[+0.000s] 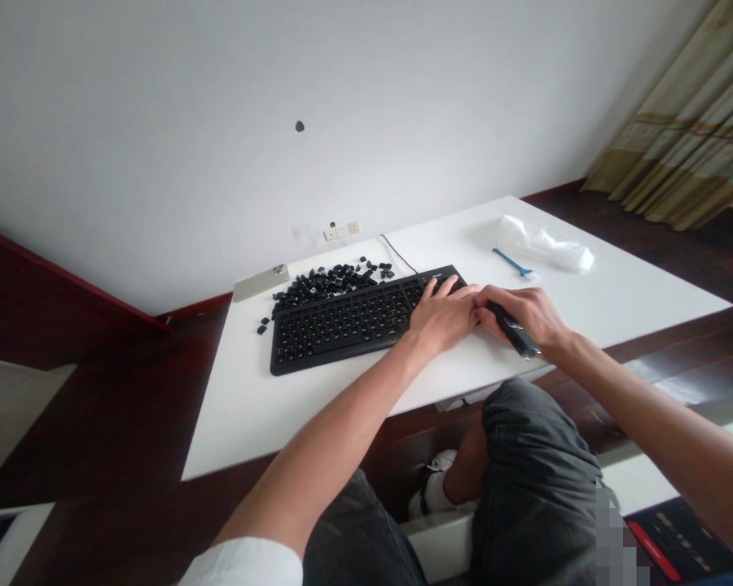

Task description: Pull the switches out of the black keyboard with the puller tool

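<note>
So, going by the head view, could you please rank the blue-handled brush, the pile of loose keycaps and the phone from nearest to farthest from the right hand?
From the right hand:
1. Blue-handled brush, just beyond it, beside the crumpled plastic bag.
2. Pile of loose keycaps, behind the keyboard's left half.
3. Phone, at the table's far-left edge.

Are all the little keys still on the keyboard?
No. Many keys are off: a pile of black keycaps lies on the table behind the keyboard.

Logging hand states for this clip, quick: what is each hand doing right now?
Left hand: open, fingers resting on the right end of the black keyboard, holding nothing.
Right hand: closed around a dark handled tool.
</note>
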Demonstrator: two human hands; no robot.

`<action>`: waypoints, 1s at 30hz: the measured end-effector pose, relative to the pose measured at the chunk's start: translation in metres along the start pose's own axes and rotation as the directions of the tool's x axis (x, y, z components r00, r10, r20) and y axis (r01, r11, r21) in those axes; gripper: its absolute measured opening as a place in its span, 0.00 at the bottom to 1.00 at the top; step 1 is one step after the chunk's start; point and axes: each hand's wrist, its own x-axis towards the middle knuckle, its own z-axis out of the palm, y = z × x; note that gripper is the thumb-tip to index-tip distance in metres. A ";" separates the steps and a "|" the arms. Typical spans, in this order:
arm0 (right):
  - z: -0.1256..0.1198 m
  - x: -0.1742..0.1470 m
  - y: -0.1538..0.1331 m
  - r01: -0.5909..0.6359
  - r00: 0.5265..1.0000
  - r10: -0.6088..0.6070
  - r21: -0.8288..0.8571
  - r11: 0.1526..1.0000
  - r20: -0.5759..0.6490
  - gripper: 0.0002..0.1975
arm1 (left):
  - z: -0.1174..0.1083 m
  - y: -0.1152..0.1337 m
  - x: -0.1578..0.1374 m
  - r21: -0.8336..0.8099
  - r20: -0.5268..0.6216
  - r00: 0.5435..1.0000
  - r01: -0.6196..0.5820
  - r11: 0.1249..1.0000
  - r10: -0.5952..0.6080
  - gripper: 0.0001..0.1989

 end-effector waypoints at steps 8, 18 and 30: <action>-0.007 0.004 -0.007 0.006 0.999 -0.006 -0.002 1.000 -0.041 0.08 | -0.010 0.003 -0.002 -0.011 0.024 1.000 0.011 1.000 -0.011 0.23; -0.012 0.005 -0.012 0.032 0.999 -0.030 0.117 0.993 -0.019 0.09 | -0.009 0.003 -0.002 -0.008 0.004 1.000 0.007 1.000 -0.007 0.21; -0.008 0.001 -0.013 -0.151 0.895 0.205 0.164 0.975 -0.396 0.09 | -0.011 0.000 0.003 -0.160 -0.053 0.998 0.029 0.987 -0.038 0.19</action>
